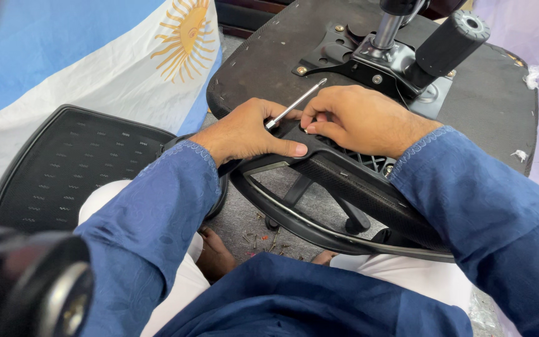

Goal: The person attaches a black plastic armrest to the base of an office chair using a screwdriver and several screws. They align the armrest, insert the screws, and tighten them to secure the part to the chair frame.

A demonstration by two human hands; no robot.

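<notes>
My left hand (244,131) rests on a black plastic chair frame part (344,181) and holds a thin silver tool (297,103), likely a screwdriver shaft, between its fingers. My right hand (357,118) presses down on the same frame part right beside it, fingertips touching the tool's lower end. The frame part lies against the edge of an upturned black chair seat (269,56). On the seat's underside sits a black metal plate (357,59) with a silver gas cylinder (387,28) and a black cylindrical knob (450,40).
A black perforated chair back panel (70,162) lies at the left on a light blue and white cloth with a yellow sun (185,37). Several small screws (263,240) lie on the grey floor below the frame. A blurred dark object (26,287) fills the bottom left corner.
</notes>
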